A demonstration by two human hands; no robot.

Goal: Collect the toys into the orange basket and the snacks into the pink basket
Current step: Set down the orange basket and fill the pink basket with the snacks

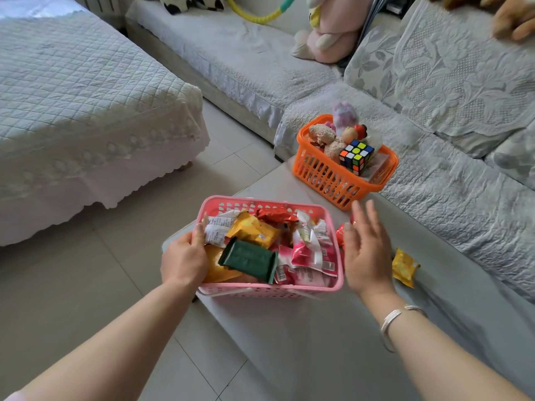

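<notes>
The pink basket [333, 287] sits on a grey table, full of snack packets, with a green packet [249, 260] on top. My left hand [185, 260] grips the basket's left rim. Just right of the basket my right hand [366, 250] hovers open, fingers spread. Behind that hand lies a red packet [341, 234], partly hidden. A yellow snack packet [404, 267] rests on the table further right. The orange basket [327, 178] stands at the table's far end with plush toys and a colour cube [356, 156] in it.
The grey table [304, 342] has its left edge beside tiled floor [86, 285]. A grey sofa [463, 183] runs along the right and back, with a pink plush [333, 33] in its corner. A bed with a quilted cover [72, 96] fills the left.
</notes>
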